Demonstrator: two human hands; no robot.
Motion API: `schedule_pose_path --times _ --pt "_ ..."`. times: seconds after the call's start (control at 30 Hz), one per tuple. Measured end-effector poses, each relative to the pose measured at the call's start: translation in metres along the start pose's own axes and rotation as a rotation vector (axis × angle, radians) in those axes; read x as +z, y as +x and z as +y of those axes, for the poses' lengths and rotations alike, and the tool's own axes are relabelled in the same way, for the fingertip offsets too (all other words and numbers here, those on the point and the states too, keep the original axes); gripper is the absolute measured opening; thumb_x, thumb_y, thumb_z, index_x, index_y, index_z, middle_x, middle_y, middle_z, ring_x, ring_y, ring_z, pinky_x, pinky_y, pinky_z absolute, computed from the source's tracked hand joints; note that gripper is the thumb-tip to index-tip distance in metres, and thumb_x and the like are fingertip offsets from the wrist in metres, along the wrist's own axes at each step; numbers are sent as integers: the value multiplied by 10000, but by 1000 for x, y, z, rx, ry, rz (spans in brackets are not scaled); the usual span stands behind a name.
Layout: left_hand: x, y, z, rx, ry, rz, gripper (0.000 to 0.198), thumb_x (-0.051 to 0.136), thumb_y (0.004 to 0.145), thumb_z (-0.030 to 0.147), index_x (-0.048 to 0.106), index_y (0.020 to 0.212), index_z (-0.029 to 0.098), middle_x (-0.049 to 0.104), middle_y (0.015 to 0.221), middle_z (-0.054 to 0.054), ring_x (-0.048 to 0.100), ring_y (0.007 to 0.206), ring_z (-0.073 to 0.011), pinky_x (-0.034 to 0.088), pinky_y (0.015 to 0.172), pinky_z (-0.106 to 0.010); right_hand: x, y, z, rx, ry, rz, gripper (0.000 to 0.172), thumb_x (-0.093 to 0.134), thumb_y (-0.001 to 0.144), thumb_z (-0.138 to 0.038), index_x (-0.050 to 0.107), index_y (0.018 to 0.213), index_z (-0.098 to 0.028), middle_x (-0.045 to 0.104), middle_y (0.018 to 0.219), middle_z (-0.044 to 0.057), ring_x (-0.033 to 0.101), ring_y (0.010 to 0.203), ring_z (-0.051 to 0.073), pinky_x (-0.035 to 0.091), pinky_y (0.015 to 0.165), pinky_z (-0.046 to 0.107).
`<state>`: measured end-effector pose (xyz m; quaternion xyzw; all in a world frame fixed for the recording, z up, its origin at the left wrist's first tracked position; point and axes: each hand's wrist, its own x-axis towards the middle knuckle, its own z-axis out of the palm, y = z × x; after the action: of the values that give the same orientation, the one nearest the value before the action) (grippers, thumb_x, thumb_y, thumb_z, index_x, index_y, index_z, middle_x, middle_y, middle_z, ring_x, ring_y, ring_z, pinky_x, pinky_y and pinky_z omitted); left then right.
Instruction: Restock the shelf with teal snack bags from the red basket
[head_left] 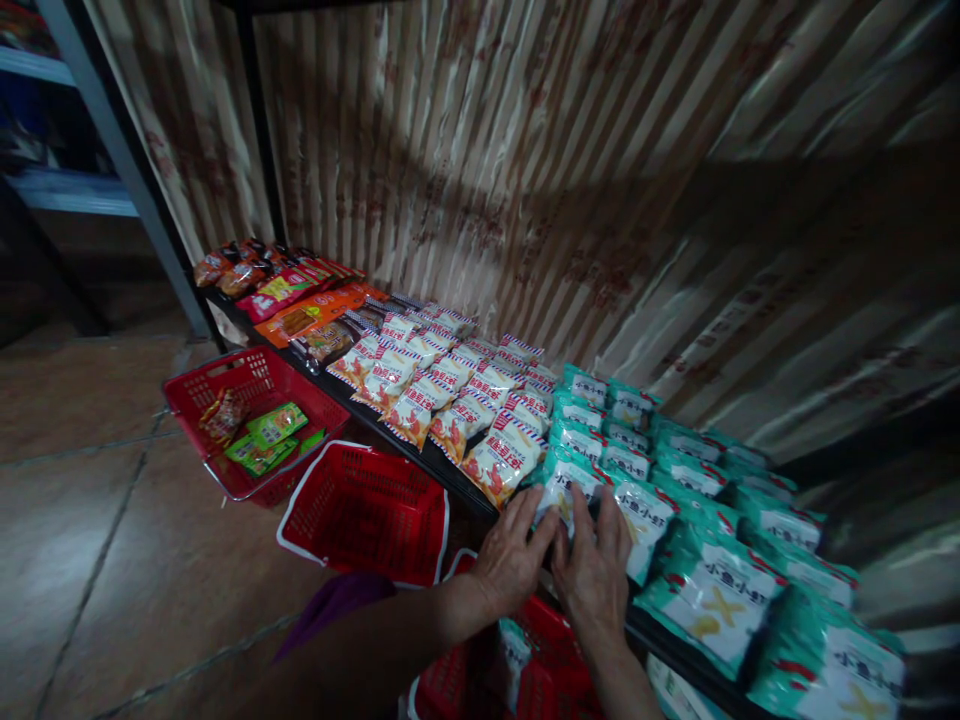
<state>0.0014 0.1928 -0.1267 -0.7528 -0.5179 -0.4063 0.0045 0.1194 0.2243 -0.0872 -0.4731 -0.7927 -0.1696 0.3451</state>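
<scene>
A teal and white snack bag [559,482] lies at the front left of its group on the low shelf, with both hands at its near side. My left hand [513,552] touches its left edge, fingers stretched out. Against its lower front rests my right hand [594,560], fingers extended and somewhat apart. Part of the bag is hidden under the fingers. Right beside it lies another teal and white bag [642,522] of the same kind. White and orange snack bags [504,458] are stacked in rows just to the left.
Below the shelf edge stand a red basket [341,405] with green packets [276,425], a second red basket [375,505], and a third red basket [551,640] under my arms, holding a teal packet. Orange and red packages [319,312] lie further left. Corrugated sheeting [465,170] backs the shelf.
</scene>
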Motion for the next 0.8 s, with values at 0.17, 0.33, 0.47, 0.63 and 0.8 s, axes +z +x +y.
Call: schedule_pose_path --times 0.17,0.33,0.47,0.63,0.8 --pt "-3 -2 5 -27 -50 -50 515 417 888 126 344 1398 109 251 1514 -170 172 1417 -271 355 1102 -436 0 -7 -1 -24 32 -26 616 402 911 -231 178 1482 -292 125 1570 74 223 1394 332 359 1041 589" --pt "-8 2 10 -87 -132 -102 576 446 850 119 321 1412 121 219 1527 -158 176 1415 -275 341 1108 -454 -3 -5 -3 -40 54 -27 623 390 904 -203 175 1481 -296 117 1571 74 214 1396 338 363 1032 603" --pt "-18 1 13 -95 -153 -105 631 465 802 90 317 1414 127 192 1535 -159 158 1417 -297 319 1114 -485 -15 0 -11 -19 78 -23 598 381 916 -220 189 1475 -304 129 1568 73 214 1399 329 361 1036 593" --pt "-45 -7 4 -75 -136 0 634 430 788 56 326 1407 141 213 1528 -161 147 1423 -286 316 1112 -500 -36 4 -25 19 116 -25 551 347 933 -248 221 1468 -275 203 1546 92 244 1393 306 356 1047 571" --pt "-93 -1 -51 -249 4 329 518 358 876 94 348 1388 173 284 1498 -148 189 1416 -259 309 1101 -529 -35 24 -51 28 202 -25 502 357 937 -313 313 1432 -238 286 1513 111 297 1373 275 339 1072 526"
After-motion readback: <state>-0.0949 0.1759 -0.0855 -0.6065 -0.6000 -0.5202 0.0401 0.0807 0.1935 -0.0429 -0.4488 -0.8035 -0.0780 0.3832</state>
